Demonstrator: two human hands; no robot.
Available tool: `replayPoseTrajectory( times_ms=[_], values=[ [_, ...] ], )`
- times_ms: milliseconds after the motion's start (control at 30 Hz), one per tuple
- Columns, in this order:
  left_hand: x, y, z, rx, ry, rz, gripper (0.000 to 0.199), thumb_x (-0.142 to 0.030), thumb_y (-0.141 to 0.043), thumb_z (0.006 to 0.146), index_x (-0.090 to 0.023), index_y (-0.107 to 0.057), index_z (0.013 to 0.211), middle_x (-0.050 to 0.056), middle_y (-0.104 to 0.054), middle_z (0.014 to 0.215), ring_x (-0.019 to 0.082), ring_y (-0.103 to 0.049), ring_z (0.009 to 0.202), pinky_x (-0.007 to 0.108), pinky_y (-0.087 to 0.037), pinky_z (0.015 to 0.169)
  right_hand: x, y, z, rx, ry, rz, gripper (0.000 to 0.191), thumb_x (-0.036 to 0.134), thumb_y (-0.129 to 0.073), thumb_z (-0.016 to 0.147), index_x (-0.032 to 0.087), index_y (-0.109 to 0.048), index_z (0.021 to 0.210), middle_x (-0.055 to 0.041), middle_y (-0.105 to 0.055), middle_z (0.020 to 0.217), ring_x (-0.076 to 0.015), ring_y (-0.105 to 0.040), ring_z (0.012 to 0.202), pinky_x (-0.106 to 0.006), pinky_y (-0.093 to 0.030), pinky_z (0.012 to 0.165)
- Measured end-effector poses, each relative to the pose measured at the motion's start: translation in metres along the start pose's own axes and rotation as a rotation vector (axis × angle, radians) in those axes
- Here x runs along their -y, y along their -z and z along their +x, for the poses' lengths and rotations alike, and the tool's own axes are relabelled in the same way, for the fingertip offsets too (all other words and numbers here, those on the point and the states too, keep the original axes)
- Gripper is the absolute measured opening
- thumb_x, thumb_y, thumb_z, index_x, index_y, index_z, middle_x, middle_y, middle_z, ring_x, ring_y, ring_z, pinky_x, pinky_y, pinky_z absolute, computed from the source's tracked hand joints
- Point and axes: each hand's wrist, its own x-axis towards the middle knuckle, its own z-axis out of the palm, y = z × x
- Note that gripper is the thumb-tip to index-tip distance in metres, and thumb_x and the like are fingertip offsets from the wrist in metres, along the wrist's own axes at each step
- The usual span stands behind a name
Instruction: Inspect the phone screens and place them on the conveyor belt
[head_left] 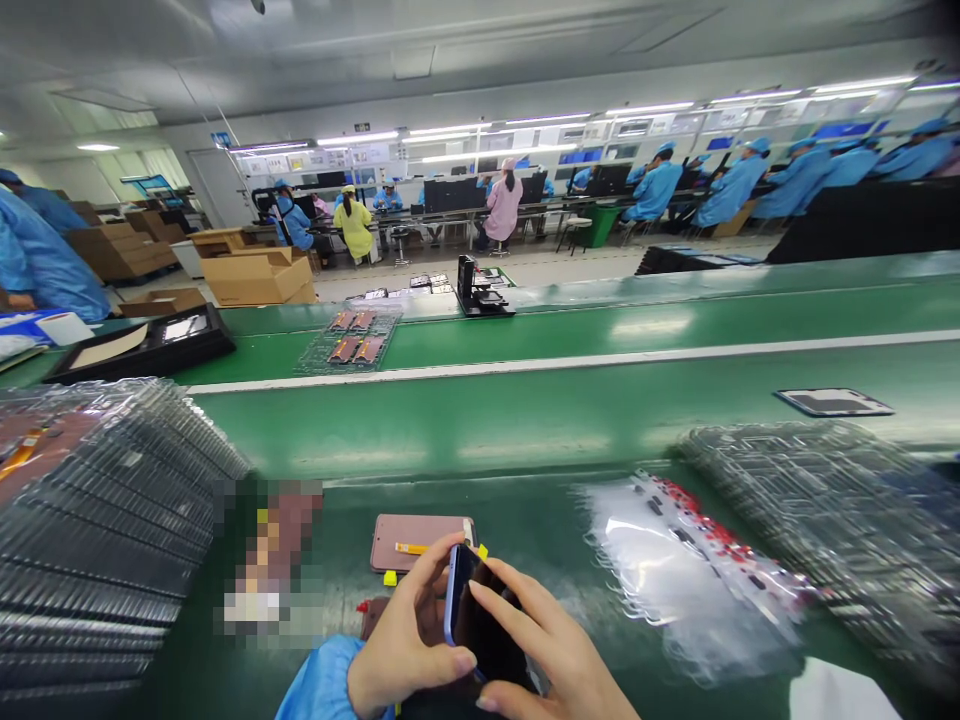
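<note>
My left hand (409, 640) grips a phone (491, 625) with a dark glossy face and a blue-purple edge, its fingers behind it and its thumb at the near edge. The phone is tilted. Across its dark face lie the fingers of my right hand (551, 635), closed on the phone from the right side. Just beyond my hands a brown-backed screen panel (386, 530) with an orange flex strip lies on the green bench. Another brown panel (373, 618) shows partly behind my left hand. A yellow tab (482, 551) sticks out at the phone's top edge.
Tall stacked clear trays (112, 530) stand at the left, and more clear trays (817, 500) at the right. A spread of clear films (675, 570) lies right of my hands. Beyond runs a green belt (525, 420) carrying a phone frame (834, 402). Several co-workers sit far back.
</note>
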Motion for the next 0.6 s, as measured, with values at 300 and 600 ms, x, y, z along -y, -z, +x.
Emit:
replayPoseTrajectory(
  times_ms=[300, 600],
  values=[
    [-0.0002, 0.0007, -0.0053, 0.031, 0.002, 0.023, 0.086, -0.042, -0.084, 0.068, -0.035, -0.043, 0.144, 0.012, -0.055, 0.140, 0.033, -0.046, 0.135, 0.044, -0.040, 0.109, 0.0065, 0.0050, 0.0068, -0.042, 0.103, -0.101, 0.061, 0.056, -0.054, 0.091, 0.018, -0.052, 0.138, -0.0180, -0.058, 0.136, -0.0278, -0.057, 0.123, -0.035, -0.053, 0.098],
    [-0.0036, 0.0014, -0.0059, 0.045, -0.017, 0.089, 0.083, -0.042, -0.083, 0.069, -0.039, -0.045, 0.143, 0.009, -0.050, 0.147, 0.031, -0.043, 0.138, 0.044, -0.033, 0.115, 0.0085, 0.0071, 0.0060, -0.050, 0.129, -0.110, 0.061, 0.055, -0.054, 0.091, 0.019, -0.048, 0.141, -0.0177, -0.053, 0.140, -0.0271, -0.052, 0.128, -0.035, -0.050, 0.101]
  ],
)
